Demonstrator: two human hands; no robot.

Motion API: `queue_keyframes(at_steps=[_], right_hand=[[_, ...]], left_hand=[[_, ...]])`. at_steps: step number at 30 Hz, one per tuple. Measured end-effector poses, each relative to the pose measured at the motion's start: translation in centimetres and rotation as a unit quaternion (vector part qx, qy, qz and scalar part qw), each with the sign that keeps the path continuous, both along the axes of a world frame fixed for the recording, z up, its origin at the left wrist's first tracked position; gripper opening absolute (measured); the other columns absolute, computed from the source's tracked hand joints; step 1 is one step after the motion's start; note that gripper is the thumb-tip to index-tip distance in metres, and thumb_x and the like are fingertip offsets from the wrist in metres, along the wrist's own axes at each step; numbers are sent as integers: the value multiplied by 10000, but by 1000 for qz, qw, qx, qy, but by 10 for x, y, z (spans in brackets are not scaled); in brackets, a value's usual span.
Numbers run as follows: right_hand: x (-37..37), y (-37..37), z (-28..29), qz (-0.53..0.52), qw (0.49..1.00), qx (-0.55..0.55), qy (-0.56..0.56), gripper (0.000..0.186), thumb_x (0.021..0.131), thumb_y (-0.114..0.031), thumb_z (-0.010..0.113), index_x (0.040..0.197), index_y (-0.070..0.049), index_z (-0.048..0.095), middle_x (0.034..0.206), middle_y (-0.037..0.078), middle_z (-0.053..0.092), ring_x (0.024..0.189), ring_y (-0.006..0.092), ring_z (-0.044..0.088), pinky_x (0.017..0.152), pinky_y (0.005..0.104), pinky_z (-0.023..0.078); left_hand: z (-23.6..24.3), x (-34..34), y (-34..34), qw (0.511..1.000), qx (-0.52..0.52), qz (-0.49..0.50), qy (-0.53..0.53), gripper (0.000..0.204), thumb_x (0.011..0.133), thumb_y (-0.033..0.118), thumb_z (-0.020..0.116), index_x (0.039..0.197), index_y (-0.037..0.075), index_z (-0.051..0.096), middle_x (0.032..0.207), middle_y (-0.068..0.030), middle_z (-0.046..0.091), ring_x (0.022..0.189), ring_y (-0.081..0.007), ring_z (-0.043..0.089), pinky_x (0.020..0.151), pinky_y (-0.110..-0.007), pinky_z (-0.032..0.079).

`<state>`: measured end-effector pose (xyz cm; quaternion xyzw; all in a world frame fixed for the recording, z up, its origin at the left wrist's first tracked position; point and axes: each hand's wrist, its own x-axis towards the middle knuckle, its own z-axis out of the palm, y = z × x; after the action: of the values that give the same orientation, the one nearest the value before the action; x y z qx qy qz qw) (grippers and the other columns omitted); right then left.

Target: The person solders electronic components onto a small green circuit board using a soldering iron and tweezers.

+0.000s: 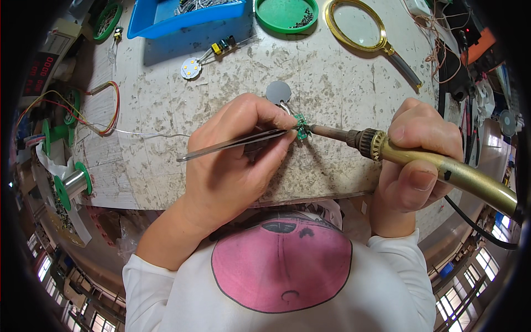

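Observation:
Between the fingers of my left hand [238, 144] is a pair of metal tweezers [213, 149], their tips at a small green circuit board [301, 126]. Short wires join that board to a round grey disc [278, 92] lying just beyond it. My right hand [423, 146] is wrapped round the brass-coloured handle of a soldering iron [442, 163]. The iron's dark tip meets the board's right side or sits very close to it. A thin strand of solder wire [160, 134] runs from the left toward my left hand; its end is hidden behind the fingers.
Farther back lie a blue bin [188, 25] of small parts, a green dish [286, 15] and a brass-rimmed magnifying glass [358, 25]. A round LED board [191, 68] with a wired component rests beyond my left hand. Solder spools [73, 185] stand at left; cables crowd the right.

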<state>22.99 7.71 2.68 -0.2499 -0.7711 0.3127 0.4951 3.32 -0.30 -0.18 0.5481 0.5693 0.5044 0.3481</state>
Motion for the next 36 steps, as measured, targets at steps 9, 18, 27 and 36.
queue_keyframes(at_steps=[9,18,27,36], right_hand=[[2,4,-2,7,998,30,53,493,980,-510,574,884,-27,567,685,31,490,534,120,401,509,287,283],[3,4,-3,-37,998,39,33,447,978,-460,567,898,-20,570,667,28,467,541,125,403,525,290,293],[3,8,-10,-71,995,63,42,449,985,-455,553,936,-9,571,704,48,501,565,136,420,546,288,316],[-3,3,-17,-23,993,49,104,487,960,-389,676,1159,49,598,837,92,647,594,113,553,531,227,431]], left_hand=[[-1,-1,0,1000,10,-2,5,175,790,-11,767,913,49,659,852,-89,665,739,-237,658,655,-308,516],[-2,-2,0,1000,10,-5,15,183,801,-20,766,935,42,657,872,-79,674,748,-206,660,667,-292,518],[17,-19,-7,997,79,-11,24,226,885,-109,657,1058,4,566,1088,-119,624,984,-159,623,844,-278,509],[46,-59,-11,909,24,42,414,208,846,-51,683,1018,16,587,978,-112,613,828,-227,649,726,-324,514]])
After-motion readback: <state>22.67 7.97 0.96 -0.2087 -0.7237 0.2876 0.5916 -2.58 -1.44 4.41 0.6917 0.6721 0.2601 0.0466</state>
